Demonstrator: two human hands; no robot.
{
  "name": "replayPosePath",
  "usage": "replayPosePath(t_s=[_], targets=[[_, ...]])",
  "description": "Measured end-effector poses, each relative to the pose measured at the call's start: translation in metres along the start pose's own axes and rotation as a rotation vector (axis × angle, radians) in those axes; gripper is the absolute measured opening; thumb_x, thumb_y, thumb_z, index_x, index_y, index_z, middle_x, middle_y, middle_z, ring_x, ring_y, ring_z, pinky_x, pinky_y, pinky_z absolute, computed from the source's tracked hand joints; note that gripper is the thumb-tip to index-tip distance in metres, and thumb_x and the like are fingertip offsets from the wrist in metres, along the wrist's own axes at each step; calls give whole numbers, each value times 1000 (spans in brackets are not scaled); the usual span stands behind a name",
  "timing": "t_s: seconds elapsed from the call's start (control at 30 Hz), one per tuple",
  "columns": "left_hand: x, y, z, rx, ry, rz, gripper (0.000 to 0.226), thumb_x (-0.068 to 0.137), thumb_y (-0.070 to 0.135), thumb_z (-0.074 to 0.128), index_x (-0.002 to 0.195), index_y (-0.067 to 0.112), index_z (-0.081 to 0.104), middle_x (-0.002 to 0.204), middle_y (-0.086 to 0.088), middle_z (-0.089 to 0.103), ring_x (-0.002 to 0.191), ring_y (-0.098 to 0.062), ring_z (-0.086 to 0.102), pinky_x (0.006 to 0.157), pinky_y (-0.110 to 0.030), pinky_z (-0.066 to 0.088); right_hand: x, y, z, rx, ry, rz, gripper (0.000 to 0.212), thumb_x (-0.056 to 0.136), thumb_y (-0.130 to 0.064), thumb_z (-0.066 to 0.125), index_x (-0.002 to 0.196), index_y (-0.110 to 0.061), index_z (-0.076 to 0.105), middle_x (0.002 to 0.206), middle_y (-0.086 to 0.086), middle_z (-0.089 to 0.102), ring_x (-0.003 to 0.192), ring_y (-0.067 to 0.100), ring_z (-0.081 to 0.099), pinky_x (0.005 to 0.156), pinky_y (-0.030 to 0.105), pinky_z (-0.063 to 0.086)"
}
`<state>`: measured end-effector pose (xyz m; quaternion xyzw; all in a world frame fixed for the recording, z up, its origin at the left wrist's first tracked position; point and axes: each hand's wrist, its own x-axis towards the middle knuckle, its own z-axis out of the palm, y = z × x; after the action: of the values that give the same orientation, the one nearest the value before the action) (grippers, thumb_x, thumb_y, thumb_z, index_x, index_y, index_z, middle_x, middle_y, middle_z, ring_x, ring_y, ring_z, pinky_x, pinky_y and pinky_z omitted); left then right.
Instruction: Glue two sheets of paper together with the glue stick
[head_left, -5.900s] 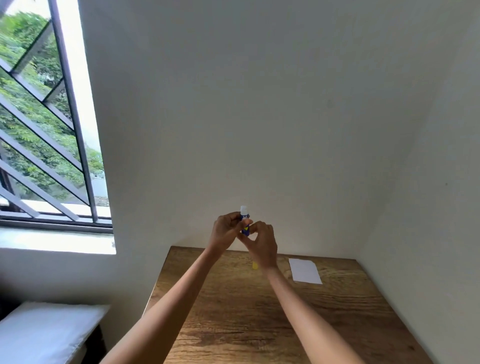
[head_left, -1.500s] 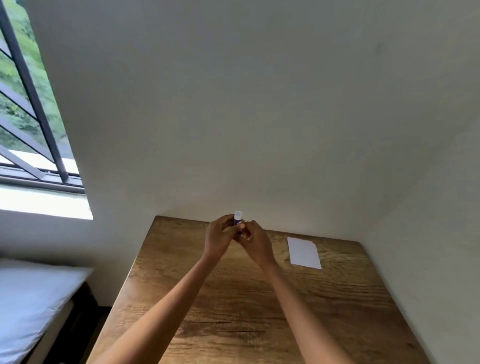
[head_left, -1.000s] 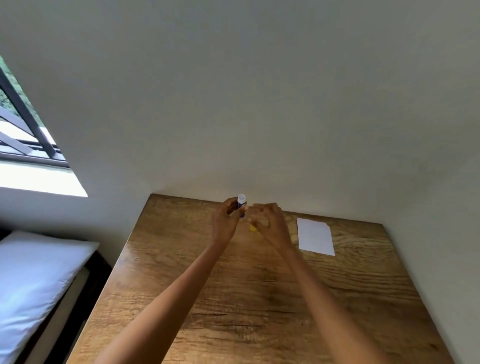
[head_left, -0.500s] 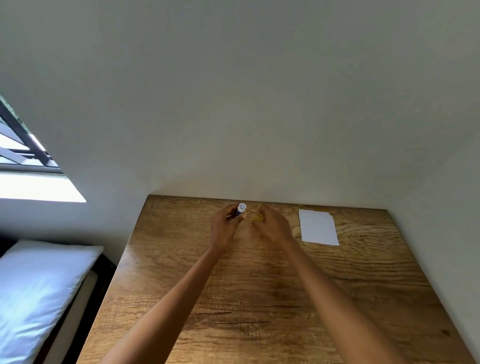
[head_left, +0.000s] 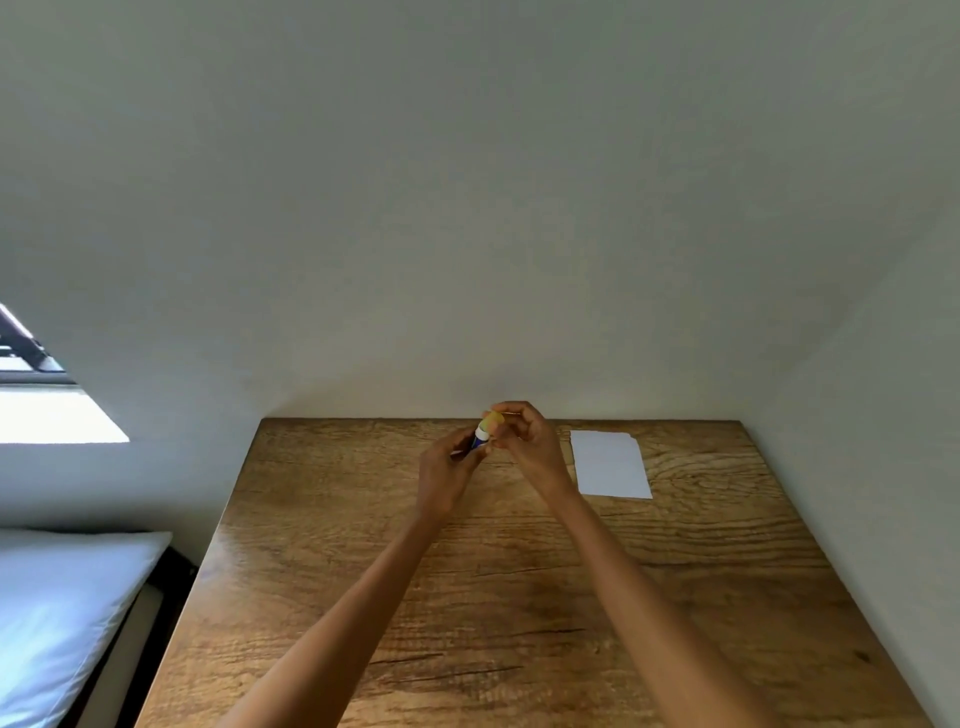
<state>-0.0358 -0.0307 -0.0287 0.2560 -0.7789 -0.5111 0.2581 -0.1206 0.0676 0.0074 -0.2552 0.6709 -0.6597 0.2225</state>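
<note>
The left hand (head_left: 445, 470) has its grip closed around the small blue glue stick with a white collar (head_left: 480, 438), the fingers curled round the lower barrel so that only the upper end shows, tilted up and to the right. At that upper end the right hand (head_left: 527, 440) pinches the yellow plastic cap (head_left: 492, 419) between curled fingertips and thumb; the cap sits right at the white collar, and it cannot be told whether it is seated on the stick or just off it. Both hands are raised a little above the wood-grain brown desk (head_left: 498, 597), close together, near the far edge of the desk and roughly at the middle of its width. Both forearms reach in from the near edge of the desk and converge toward the glue stick.

Just to the right of the right hand, near the far edge of the desk, a white rectangular sheet of paper (head_left: 610, 464) lies flat on the wood, apart from the hand. Its top edge looks slightly stepped, so it may be more than one sheet stacked, but that cannot be made out for certain.

Behind the desk rises a plain off-white wall (head_left: 467, 208), and another wall meets the right side of the desk. To the left of the desk, lower down, lies a white bed (head_left: 57, 613) with a dark frame. Above the bed, at the left edge of the view, a corner of a bright window with dark bars (head_left: 36, 395) shows.
</note>
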Motion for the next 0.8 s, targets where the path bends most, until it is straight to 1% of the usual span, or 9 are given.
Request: replayPosePath(t_s=[0.07, 0.13, 0.3, 0.43, 0.53, 0.6, 0.67, 0.73, 0.8], targets=[[-1, 0, 2, 13, -6, 10, 28, 82, 12, 68, 110, 10, 68, 97, 2, 69, 82, -5, 61, 70, -2, 45, -2, 1, -4, -44, 18, -11, 20, 81, -14, 70, 96, -26, 64, 102, 1, 70, 98, 16, 65, 87, 34, 52], [-1, 3, 4, 7, -6, 8, 28, 82, 12, 68, 110, 12, 68, 94, 5, 69, 78, 3, 60, 70, -2, 45, -2, 0, -6, -132, 15, -45, 19, 80, -18, 71, 97, -24, 65, 98, -6, 70, 92, 5, 65, 81, 19, 51], [0, 13, 17, -37, 53, -15, 20, 83, 13, 66, 103, 12, 71, 78, 7, 67, 68, 2, 60, 70, -24, 52, 0, -2, -6, -330, 61, -132, 21, 81, -20, 69, 102, -20, 65, 88, -15, 66, 83, -8, 62, 71, 5, 47], [-2, 14, 25, -34, 102, -14, 18, 84, 10, 65, 100, 11, 71, 75, 8, 66, 64, 8, 59, 61, -11, 47, 2, 0, -3, -429, 108, -160, 22, 81, -22, 70, 102, -16, 64, 91, -6, 68, 82, 0, 63, 68, 7, 49], [-5, 13, 27, -47, 79, -7, 18, 84, 9, 64, 100, 11, 71, 78, 6, 68, 69, 2, 62, 66, -20, 51, -3, 7, -4, -442, 94, -182, 26, 83, -19, 68, 109, -16, 62, 97, -3, 69, 86, 3, 64, 76, 17, 55], [-4, 13, 28, -63, 55, -23, 20, 85, 10, 63, 104, 10, 70, 86, 4, 69, 76, -4, 63, 71, -21, 52, -9, 14, -10, -450, 39, -178, 36, 86, -16, 64, 122, -20, 57, 105, -7, 66, 92, 0, 61, 81, 15, 53], [-1, 13, 30, -77, 47, -41, 23, 85, 13, 65, 107, 8, 68, 92, 2, 68, 80, -6, 62, 72, -12, 49, -16, 23, -17, -458, 29, -161, 45, 90, -11, 58, 132, -19, 48, 114, -10, 59, 102, 0, 58, 84, 9, 48], [3, 14, 31, -116, 58, -66, 24, 84, 13, 67, 107, 7, 67, 93, 3, 66, 80, -2, 60, 69, -3, 46, -21, 33, -21, -469, 48, -118, 48, 90, -6, 56, 135, -17, 45, 122, -6, 57, 111, 6, 56, 87, 11, 46], [6, 14, 34, -149, 27, -83, 24, 84, 13, 67, 107, 8, 66, 97, 2, 66, 87, -6, 61, 70, -1, 45, -23, 39, -20, -488, 53, -98, 48, 89, -5, 56, 134, -17, 46, 125, -2, 59, 111, 10, 57, 87, 12, 45]])
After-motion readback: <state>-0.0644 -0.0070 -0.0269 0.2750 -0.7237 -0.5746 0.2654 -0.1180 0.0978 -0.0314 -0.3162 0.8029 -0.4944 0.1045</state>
